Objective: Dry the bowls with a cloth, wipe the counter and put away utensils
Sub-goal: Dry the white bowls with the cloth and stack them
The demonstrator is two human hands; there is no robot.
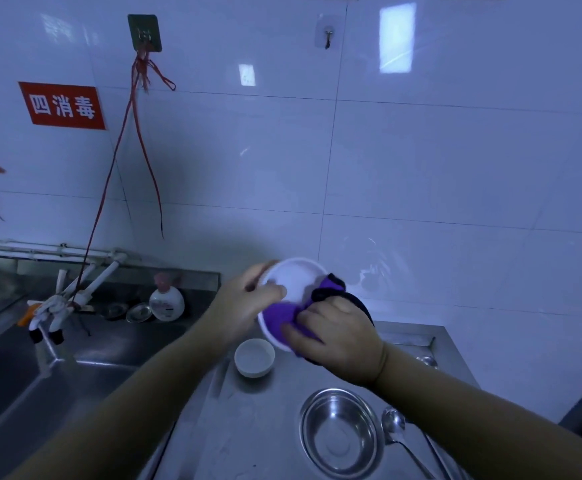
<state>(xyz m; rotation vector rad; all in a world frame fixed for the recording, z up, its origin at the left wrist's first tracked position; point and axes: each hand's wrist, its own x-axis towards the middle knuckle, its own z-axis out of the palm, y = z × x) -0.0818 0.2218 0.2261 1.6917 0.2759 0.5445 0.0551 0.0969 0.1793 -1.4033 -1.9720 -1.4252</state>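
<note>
A white bowl [294, 289] is held tilted above the steel counter [248, 427], gripped at its rim by the left hand [244, 306]; a purple cloth [284, 315] is pinched against its lower rim by the right hand [338, 337].

In the left grip [244, 299] sits a white bowl [294, 278] — smooth, matt, ceramic or plastic, hard to tell which. The right grip [334, 336] bunches a soft purple cloth [282, 315], nappy and dull. Just below the grips, the surface [255, 427] is brushed steel with faint streaks, as is the sink [75, 368] left of them. Nearest the right wrist, a polished steel bowl [339, 431] and spoon [395, 427] gleam — mirror-bright. Behind, the wall tiles [421, 168] are glossy.
</note>
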